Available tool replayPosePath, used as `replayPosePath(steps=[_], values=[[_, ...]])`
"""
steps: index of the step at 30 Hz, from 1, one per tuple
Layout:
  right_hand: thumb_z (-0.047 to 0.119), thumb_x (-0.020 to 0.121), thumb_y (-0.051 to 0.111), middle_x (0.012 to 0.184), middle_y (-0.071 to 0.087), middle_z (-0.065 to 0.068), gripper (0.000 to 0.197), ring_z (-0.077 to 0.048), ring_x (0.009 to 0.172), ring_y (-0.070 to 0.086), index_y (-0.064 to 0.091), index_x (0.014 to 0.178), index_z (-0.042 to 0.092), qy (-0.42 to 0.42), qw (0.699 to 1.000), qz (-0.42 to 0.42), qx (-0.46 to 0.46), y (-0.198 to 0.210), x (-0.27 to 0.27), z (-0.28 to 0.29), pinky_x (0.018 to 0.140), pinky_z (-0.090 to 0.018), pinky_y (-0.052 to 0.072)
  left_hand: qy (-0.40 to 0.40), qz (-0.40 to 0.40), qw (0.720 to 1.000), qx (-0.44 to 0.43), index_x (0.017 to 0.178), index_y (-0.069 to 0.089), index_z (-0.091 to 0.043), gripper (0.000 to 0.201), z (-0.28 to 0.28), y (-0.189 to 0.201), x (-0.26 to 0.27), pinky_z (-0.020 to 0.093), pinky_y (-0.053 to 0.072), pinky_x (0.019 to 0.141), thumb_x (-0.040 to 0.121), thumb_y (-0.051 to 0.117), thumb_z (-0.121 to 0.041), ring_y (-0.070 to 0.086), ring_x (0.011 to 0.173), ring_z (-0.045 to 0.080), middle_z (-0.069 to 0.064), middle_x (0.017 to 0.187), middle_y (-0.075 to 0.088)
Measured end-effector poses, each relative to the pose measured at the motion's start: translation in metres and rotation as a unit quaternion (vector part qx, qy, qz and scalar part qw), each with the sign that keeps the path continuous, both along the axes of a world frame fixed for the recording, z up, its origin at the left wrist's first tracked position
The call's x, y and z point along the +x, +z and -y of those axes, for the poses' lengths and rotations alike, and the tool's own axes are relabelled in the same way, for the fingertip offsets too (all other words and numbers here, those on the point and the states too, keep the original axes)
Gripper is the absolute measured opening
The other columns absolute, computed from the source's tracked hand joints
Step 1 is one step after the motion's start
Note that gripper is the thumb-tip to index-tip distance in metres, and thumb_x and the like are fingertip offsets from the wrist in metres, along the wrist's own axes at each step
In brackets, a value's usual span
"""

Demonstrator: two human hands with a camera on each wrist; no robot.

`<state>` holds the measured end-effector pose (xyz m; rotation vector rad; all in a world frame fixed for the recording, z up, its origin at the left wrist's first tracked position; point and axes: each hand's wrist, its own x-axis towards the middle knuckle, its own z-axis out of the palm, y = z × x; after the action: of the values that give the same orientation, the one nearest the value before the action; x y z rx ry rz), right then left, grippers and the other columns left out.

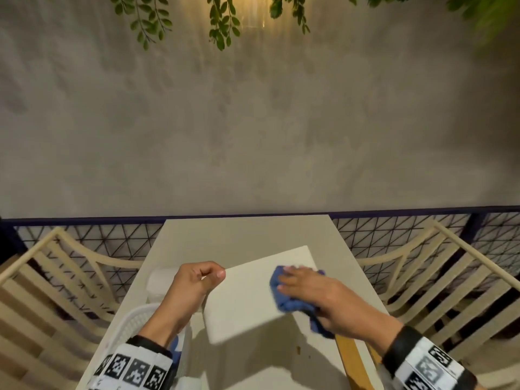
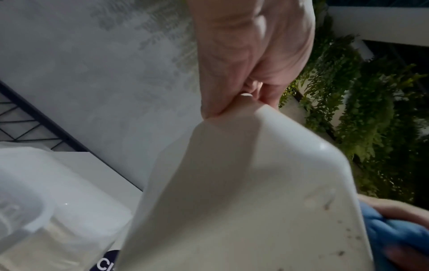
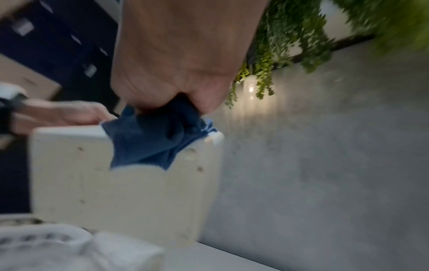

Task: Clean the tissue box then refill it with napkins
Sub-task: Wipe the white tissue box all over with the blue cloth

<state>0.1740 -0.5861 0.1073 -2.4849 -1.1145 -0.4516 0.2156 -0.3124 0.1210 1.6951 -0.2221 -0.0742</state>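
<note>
The white tissue box (image 1: 247,299) is held tilted above the table, its broad flat face towards me. My left hand (image 1: 197,280) pinches its upper left corner between thumb and fingers (image 2: 232,73). My right hand (image 1: 306,288) grips a bunched blue cloth (image 1: 284,302) and presses it on the box's right edge. In the right wrist view the blue cloth (image 3: 153,139) hangs over the top edge of the tissue box (image 3: 116,192), whose face shows small brown specks. In the left wrist view the tissue box (image 2: 243,192) is speckled near the blue cloth (image 2: 394,236). A wrapped napkin pack (image 1: 159,282) lies on the table behind my left hand.
A white mesh basket (image 1: 135,322) stands at the near left of the narrow white table (image 1: 239,232). Slatted cream chairs (image 1: 56,277) flank the table on both sides. A wooden chair back (image 1: 351,358) is at the near right. A wire fence (image 1: 112,237) and a grey wall stand behind.
</note>
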Motion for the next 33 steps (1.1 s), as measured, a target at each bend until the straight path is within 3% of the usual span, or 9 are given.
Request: replayPosePath(steps=[3, 8, 10, 13, 17, 22, 25, 30, 33], values=[[-0.008, 0.089, 0.056, 0.131, 0.053, 0.001, 0.043, -0.010, 0.126, 0.047, 0.055, 0.127, 0.010, -0.180, 0.926, -0.126, 0.306, 0.005, 0.004, 0.014, 0.095, -0.001, 0.037, -0.023, 0.017, 0.999, 0.015, 0.069, 0.065, -0.001, 0.030, -0.001, -0.001, -0.003, 0.021, 0.034, 0.044, 0.074, 0.063, -0.030, 0.049, 0.053, 0.019, 0.006, 0.061, 0.062], [0.021, 0.096, 0.049, 0.104, 0.064, -0.024, 0.033, -0.034, 0.083, 0.063, 0.056, 0.123, 0.003, -0.193, 0.607, -0.419, 0.647, -0.005, 0.023, 0.027, 0.064, -0.039, 0.055, -0.044, 0.090, 0.986, 0.130, 0.068, 0.067, -0.022, 0.016, 0.002, 0.000, -0.002, 0.021, 0.039, 0.069, 0.079, 0.058, -0.028, 0.054, 0.078, 0.016, 0.008, 0.075, 0.063], [0.029, 0.086, 0.063, 0.101, 0.065, -0.025, 0.037, -0.034, 0.079, 0.067, 0.059, 0.111, 0.001, -0.181, 0.545, -0.474, 0.668, -0.011, 0.021, 0.034, 0.065, -0.040, 0.059, -0.032, 0.130, 0.967, 0.215, 0.064, 0.065, -0.031, 0.022, 0.008, -0.003, -0.005, 0.015, 0.026, 0.085, 0.084, 0.057, -0.027, 0.043, 0.101, 0.008, -0.002, 0.087, 0.060], [0.014, 0.074, 0.079, 0.104, 0.065, -0.028, 0.042, -0.037, 0.084, 0.067, 0.060, 0.109, 0.001, -0.188, 0.575, -0.491, 0.627, -0.022, 0.018, 0.035, 0.066, -0.040, 0.061, -0.014, 0.177, 0.957, 0.228, 0.062, 0.062, -0.037, 0.029, 0.013, -0.015, -0.009, 0.025, 0.015, 0.092, 0.085, 0.061, -0.021, 0.027, 0.112, -0.019, -0.018, 0.093, 0.059], [-0.020, 0.075, 0.060, 0.092, 0.067, -0.016, 0.036, -0.028, 0.075, 0.065, 0.063, 0.098, 0.008, -0.325, 0.650, -0.430, 0.536, -0.043, 0.010, 0.022, 0.057, -0.029, 0.059, -0.030, 0.162, 0.957, 0.239, 0.063, 0.062, -0.030, 0.016, 0.012, -0.050, -0.010, 0.036, 0.021, 0.098, 0.079, 0.056, -0.033, 0.019, 0.119, -0.003, -0.043, 0.130, 0.029], [-0.024, 0.071, 0.055, 0.102, 0.067, -0.015, 0.045, -0.034, 0.096, 0.063, 0.065, 0.101, 0.008, -0.377, 0.683, -0.372, 0.503, -0.089, 0.010, 0.021, 0.086, -0.044, 0.053, -0.032, 0.032, 0.990, 0.134, 0.064, 0.068, -0.005, 0.020, 0.023, -0.091, -0.022, -0.001, 0.035, 0.079, 0.083, 0.064, -0.009, 0.036, 0.116, -0.013, -0.021, 0.149, 0.007], [-0.022, 0.071, 0.057, 0.109, 0.066, -0.014, 0.051, -0.032, 0.103, 0.061, 0.062, 0.111, 0.009, -0.385, 0.716, -0.345, 0.470, -0.110, 0.010, 0.020, 0.093, -0.044, 0.051, -0.033, -0.068, 0.990, 0.120, 0.066, 0.071, -0.006, 0.022, 0.027, -0.123, -0.024, -0.002, 0.040, 0.071, 0.080, 0.061, 0.007, 0.049, 0.111, -0.005, -0.018, 0.148, 0.009], [-0.021, 0.075, 0.057, 0.109, 0.064, -0.008, 0.053, -0.026, 0.099, 0.060, 0.059, 0.113, 0.015, -0.396, 0.721, -0.348, 0.449, -0.145, 0.002, 0.019, 0.085, -0.032, 0.049, 0.008, -0.144, 0.987, 0.065, 0.106, 0.064, 0.014, 0.028, 0.037, -0.155, -0.025, -0.002, 0.041, 0.062, 0.078, 0.058, 0.017, 0.051, 0.065, -0.031, -0.034, 0.131, 0.045], [-0.020, 0.077, 0.058, 0.101, 0.062, -0.007, 0.051, -0.013, 0.083, 0.058, 0.057, 0.113, 0.017, -0.404, 0.721, -0.343, 0.447, -0.156, 0.003, 0.020, 0.068, -0.017, 0.044, 0.031, -0.211, 0.977, -0.007, 0.111, 0.061, 0.013, 0.033, 0.040, -0.164, -0.019, 0.000, 0.043, 0.060, 0.078, 0.062, 0.012, 0.055, 0.067, -0.025, 0.002, 0.147, 0.040]])
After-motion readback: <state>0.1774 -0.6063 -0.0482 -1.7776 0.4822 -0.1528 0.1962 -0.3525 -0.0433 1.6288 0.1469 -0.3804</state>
